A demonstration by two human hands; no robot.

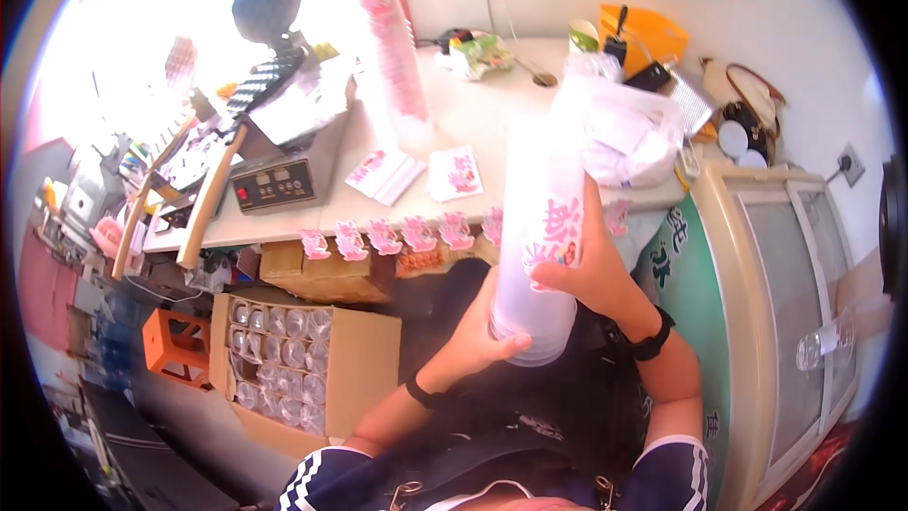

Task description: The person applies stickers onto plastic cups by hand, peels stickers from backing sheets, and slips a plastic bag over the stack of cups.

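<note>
A tall stack of translucent plastic cups [532, 166] leans slightly in front of my chest, over the table's front edge. My left hand [484, 329] is wrapped around its lower end. Higher up on the right side, my right hand [591, 265] grips the stack, its thumb against a pink printed sticker [563, 227] on the cup wall. Along the table edge hangs a row of similar pink stickers [383, 237]. Two piles of pink-printed sheets, a left pile [383, 175] and a right pile [456, 173], lie on the tabletop. Behind them stands another cup stack [392, 66] bearing pink stickers.
A waffle iron [274, 180] with wooden handles occupies the table's left side. A white plastic bag [632, 137] and an orange bin [643, 33] are at the back right. Below left sit a carton of wrapped cups [364, 369] and an orange stool [177, 347]. A glass-topped freezer [719, 255] flanks my right.
</note>
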